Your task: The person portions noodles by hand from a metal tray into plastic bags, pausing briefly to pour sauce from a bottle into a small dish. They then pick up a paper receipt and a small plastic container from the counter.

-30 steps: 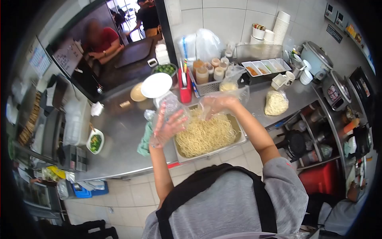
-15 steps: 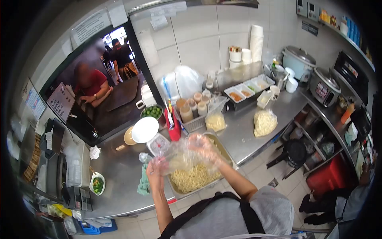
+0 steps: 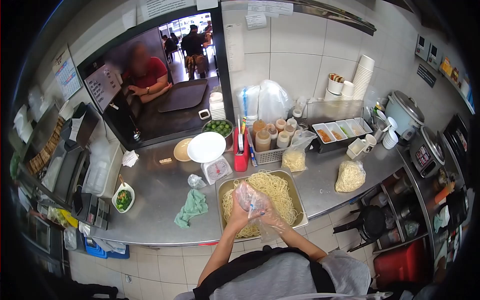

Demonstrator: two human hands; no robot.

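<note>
My left hand (image 3: 239, 212) and my right hand (image 3: 270, 214) are close together above a metal tray (image 3: 304, 220). A clear plastic bag (image 3: 252, 198) is bunched between them, and both hands are closed on it. Part of the bag hangs loose below my right hand. Yellow noodles (image 3: 272, 188) fill the tray under my hands. Left of the tray lies a green cloth (image 3: 192, 208), with a crumpled bit of clear plastic (image 3: 196, 181) just behind it. A scale (image 3: 218, 170) with a white plate (image 3: 206, 147) on top stands behind the tray.
Bagged noodles (image 3: 351, 176) lie to the right, and another noodle bag (image 3: 294, 160) stands by a basket of sauce bottles (image 3: 269, 157). A red holder (image 3: 241, 152) is behind the tray. A bowl of greens (image 3: 123, 198) sits at left. Someone in red (image 3: 150, 74) leans at the window.
My hands have come together and lower over the noodles, and the bag that was spread between them is now bunched up. The camera view has shifted too.
</note>
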